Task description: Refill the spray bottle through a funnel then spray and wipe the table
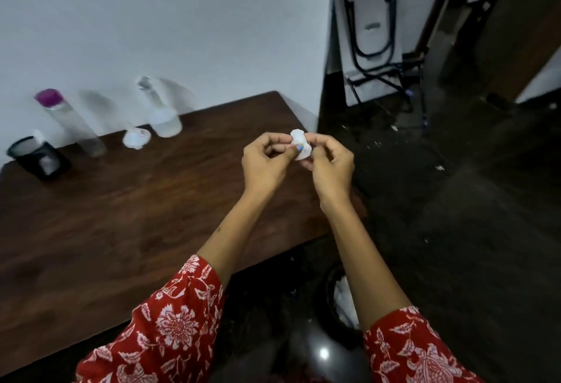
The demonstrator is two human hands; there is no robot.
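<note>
Above the bench's [127, 215] right edge, the left hand [264, 160] and right hand [331, 161] both pinch one crumpled white wad [300, 143] — fingers closed on it.

I see a plain white painted wall [151, 18] filling the upper left of the frame. Below it runs the dark brown wooden tabletop [121, 215]. On the right, dark speckled stone floor [470, 215]; upper right, a black metal folding frame [372, 33] leans against the wall.
</note>
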